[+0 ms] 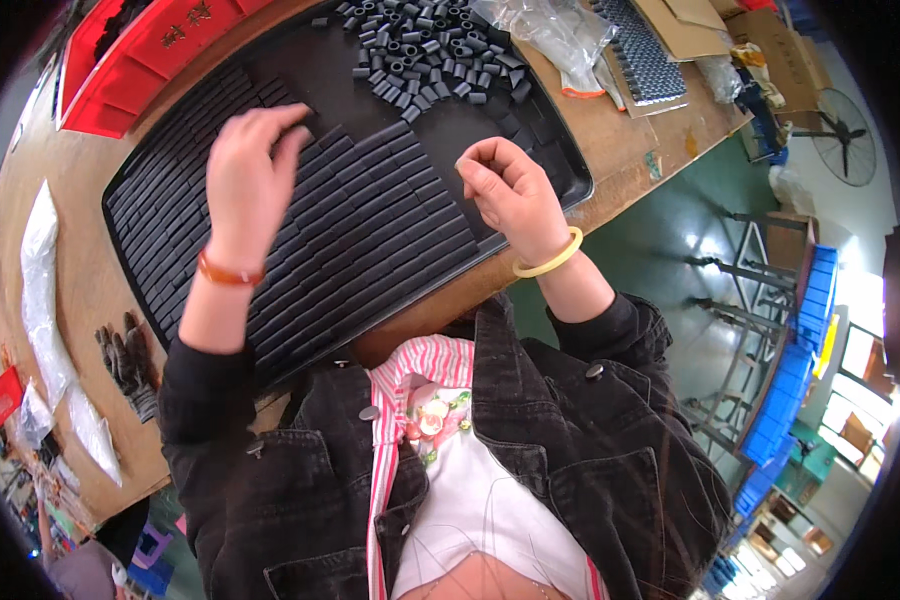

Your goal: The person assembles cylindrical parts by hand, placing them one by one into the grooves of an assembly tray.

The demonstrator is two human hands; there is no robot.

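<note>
A large black tray (570,190) lies on the wooden table, filled on its left and middle with close-set rows of short black tubes (370,210). My left hand (250,175), slightly blurred, is over the far part of these rows, its index finger and thumb stretched to the right with tips apart. Whether it touches a tube cannot be made out. My right hand (515,200) hovers over the tray's right side, thumb and fingers curled together in a pinch; anything between them is hidden. A pile of loose black tubes (425,50) sits at the tray's far end.
Beyond the tray's left corner stands a red bin (140,70). Clear plastic bags (560,40) and a sheet of many small metallic pieces (642,50) lie far right. At left are a long white plastic wrap (45,290) and a dark glove (128,365).
</note>
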